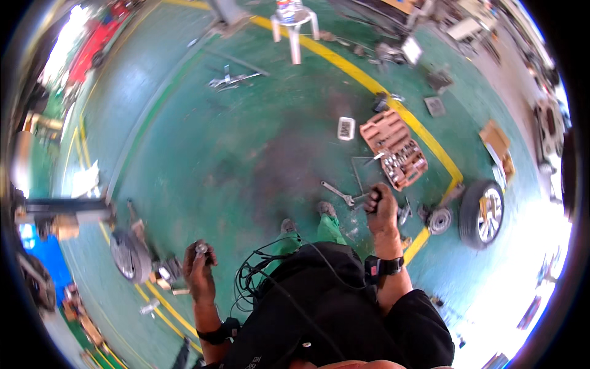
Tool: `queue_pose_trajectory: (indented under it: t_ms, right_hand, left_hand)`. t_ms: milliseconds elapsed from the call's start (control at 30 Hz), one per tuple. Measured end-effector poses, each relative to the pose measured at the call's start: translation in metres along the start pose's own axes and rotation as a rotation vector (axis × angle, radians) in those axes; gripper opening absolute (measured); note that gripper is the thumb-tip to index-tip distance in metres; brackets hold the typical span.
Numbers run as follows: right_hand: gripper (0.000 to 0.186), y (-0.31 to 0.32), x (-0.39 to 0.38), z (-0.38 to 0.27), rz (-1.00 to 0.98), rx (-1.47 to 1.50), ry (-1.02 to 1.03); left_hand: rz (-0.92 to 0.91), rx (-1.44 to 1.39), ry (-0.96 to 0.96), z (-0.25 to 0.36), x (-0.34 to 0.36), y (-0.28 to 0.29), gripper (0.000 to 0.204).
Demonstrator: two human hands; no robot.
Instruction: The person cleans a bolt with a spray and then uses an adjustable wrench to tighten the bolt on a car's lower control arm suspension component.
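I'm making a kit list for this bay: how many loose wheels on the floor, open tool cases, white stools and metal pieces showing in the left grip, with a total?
Loose wheels: 2
Open tool case: 1
White stool: 1
Metal piece in the left grip: 1
Total: 5

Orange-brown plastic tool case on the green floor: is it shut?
No, the orange-brown plastic tool case lies open, with shiny metal pieces showing in one half.

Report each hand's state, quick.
Left hand: closed on a small, round, silvery metal piece.
Right hand: curled closed; cannot tell whether it holds anything.
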State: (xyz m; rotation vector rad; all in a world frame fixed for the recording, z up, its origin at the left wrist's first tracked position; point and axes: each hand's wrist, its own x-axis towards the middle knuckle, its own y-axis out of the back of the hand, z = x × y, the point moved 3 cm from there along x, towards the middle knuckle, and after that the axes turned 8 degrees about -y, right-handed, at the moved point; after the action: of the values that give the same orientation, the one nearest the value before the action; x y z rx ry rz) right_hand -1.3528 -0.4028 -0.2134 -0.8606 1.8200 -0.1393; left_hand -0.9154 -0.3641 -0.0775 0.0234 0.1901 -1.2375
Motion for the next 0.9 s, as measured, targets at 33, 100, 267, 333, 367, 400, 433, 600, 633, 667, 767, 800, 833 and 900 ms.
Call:
queue_pose_trajectory:
  t_ms: [33,100,267,333,367,400,433,600,633,667,767,800,833,900]
  right_hand:
    - [0.014,0.001,0.006,-0.011,0.017,-0.016,-0.013]
    - [0.013,-0.003,0.018,-0.026,-0.029,0.003,-0.072]
    - [0.019,-0.018,0.041,-0.041,-0.18,-0.163,-0.105]
    - [0.018,-0.023,0.053,-0.035,-0.256,-0.125,-0.15]
    - [0.017,-0.028,0.056,-0.033,-0.248,-0.155,-0.156]
    - [0.017,-0.038,0.061,-0.03,-0.239,-0.203,-0.162]
    - [0.016,-0.05,0.067,-0.021,-0.261,-0.225,-0.206]
    - [0.016,-0.097,0.065,0.036,-0.294,-0.376,-0.312]
    - [0.017,-0.104,0.055,0.048,-0.292,-0.408,-0.356]
    - [0.017,-0.116,0.048,0.059,-0.317,-0.44,-0.355]
    - [0.018,-0.139,0.037,0.096,-0.384,-0.512,-0.38]
    - [0.018,-0.144,0.031,0.109,-0.391,-0.534,-0.396]
    - [0.019,-0.15,0.024,0.12,-0.397,-0.553,-0.411]
    - [0.021,-0.161,0.01,0.145,-0.397,-0.593,-0.435]
  left_hand:
    - [0.005,-0.012,0.031,-0.002,-0.008,-0.005,0.027]
    - [0.037,-0.023,0.026,0.0,-0.025,-0.016,0.028]
    - [0.18,0.0,0.057,-0.002,-0.066,-0.014,0.032]
    - [0.247,0.013,0.034,0.006,-0.085,-0.014,0.033]
    - [0.24,0.011,0.02,0.007,-0.087,-0.015,0.033]
    - [0.287,0.013,0.024,0.007,-0.093,-0.012,0.033]
    - [0.332,0.017,0.029,0.006,-0.1,-0.007,0.033]
    - [0.596,0.037,0.035,-0.004,-0.166,0.024,0.031]
    - [0.641,0.021,0.041,-0.005,-0.181,0.033,0.032]
    - [0.688,0.003,0.042,-0.007,-0.193,0.04,0.032]
    - [0.758,-0.036,0.051,-0.018,-0.224,0.064,0.032]
    - [0.788,-0.037,0.057,-0.021,-0.231,0.073,0.032]
    - [0.816,-0.063,0.074,-0.025,-0.238,0.083,0.032]
    - [0.873,-0.125,0.107,-0.035,-0.251,0.1,0.033]
